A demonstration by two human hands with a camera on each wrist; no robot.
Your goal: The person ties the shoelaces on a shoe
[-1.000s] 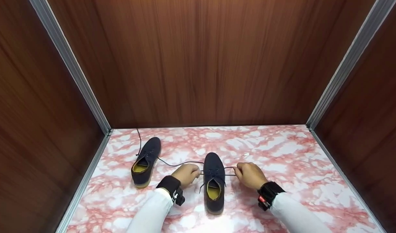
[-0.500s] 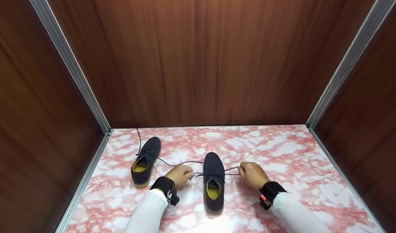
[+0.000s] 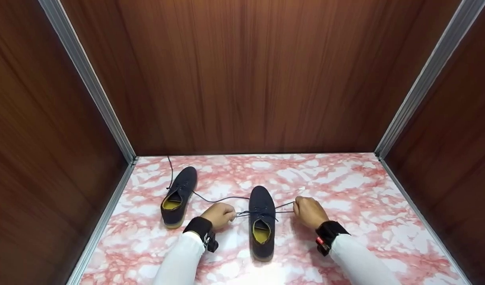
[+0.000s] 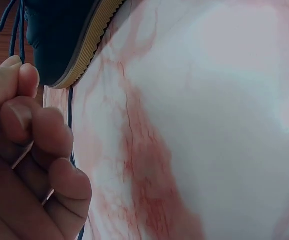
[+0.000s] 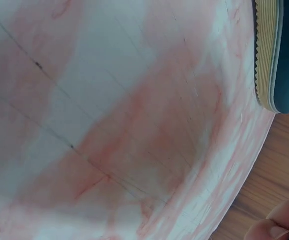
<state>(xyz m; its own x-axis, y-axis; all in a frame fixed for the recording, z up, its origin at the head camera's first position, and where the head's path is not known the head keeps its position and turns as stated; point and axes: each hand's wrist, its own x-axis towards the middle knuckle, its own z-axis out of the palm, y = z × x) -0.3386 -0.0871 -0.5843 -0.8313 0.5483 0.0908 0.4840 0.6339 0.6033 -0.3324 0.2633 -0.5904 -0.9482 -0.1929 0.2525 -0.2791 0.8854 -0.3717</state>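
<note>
A dark navy lace-up shoe (image 3: 261, 198) with a yellow lining sits between the two hands, toe pointing away. On its left side, my left hand (image 3: 219, 215) pinches a dark shoelace (image 3: 242, 214) between thumb and forefinger; the left wrist view shows lace strands (image 4: 18, 35) running up from the fingertips. On the other side, my right hand (image 3: 310, 212) holds lace strands (image 3: 285, 212) stretched out from the shoe. Those laces cross over the shoe's tongue, a short end lying at its right edge. In the right wrist view only some fingertips (image 5: 279, 225) show, so the lace there is hidden.
Another navy shoe (image 3: 185, 179) stands at the left, one lace trailing toward the back wall (image 3: 242, 79). A second loose lace (image 3: 212, 201) runs between both shoes. The red-and-white marbled surface (image 3: 329, 178) is bounded by brown wood-look panels with grey metal edges.
Both hands have drawn apart, the left outward to the left and the right slightly outward. The loose lace end beside the shoe's left side has risen level with the held strands.
</note>
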